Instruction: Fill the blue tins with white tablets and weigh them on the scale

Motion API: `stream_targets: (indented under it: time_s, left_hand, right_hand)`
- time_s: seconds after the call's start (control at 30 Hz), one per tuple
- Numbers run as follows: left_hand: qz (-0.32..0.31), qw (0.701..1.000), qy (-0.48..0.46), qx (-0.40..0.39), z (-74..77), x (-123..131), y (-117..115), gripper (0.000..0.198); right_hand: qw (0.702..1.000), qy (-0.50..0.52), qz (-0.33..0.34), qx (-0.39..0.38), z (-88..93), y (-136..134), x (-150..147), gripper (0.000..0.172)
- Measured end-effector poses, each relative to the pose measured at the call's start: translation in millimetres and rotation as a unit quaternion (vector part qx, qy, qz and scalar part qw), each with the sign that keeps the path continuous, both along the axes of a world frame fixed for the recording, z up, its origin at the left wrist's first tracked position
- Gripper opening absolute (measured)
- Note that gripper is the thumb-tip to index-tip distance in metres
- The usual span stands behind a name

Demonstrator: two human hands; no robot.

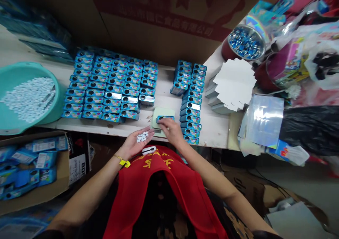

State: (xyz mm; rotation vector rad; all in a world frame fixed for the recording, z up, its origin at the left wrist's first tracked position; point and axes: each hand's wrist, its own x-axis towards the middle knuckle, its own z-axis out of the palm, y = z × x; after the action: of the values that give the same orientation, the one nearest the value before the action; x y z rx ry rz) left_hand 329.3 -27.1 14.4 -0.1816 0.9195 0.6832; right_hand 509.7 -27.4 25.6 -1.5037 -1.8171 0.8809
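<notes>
My left hand [134, 142] is palm up and cupped, with several small white candies [142, 137] lying in it. Beside it, my right hand [171, 130] reaches over a small blue tin box [171, 118], fingertips pinched together at its top. Whether anything is between those fingertips is hidden. The blue tin rests on a pale green scale [164, 111] near the table's front edge. Left of the scale, rows of similar blue tins [103, 90] with dark round openings stand close together. More blue tins [191, 115] form a column to its right.
A turquoise basin [57, 108] of white candies stands at the left. Below it, a carton [63, 175] holds blue packs. A large cardboard box [159, 43] backs the table. White cards [234, 82], a pot [226, 48] of shiny blue pieces and bags crowd the right.
</notes>
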Motion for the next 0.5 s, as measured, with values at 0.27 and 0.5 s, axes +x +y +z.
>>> stream_targets:
  time_s: [0.27,0.5]
  left_hand:
    - [-0.007,0.999,-0.025,-0.046,-7.1,-8,-18,0.023]
    - [-0.014,0.998,-0.008,-0.061,-2.0,-17,-26,0.023]
  right_hand:
    - [0.941,-0.217,0.258,0.011,9.6,-27,-50,0.029]
    - [0.929,-0.207,0.306,0.020,1.1,-25,-54,0.016]
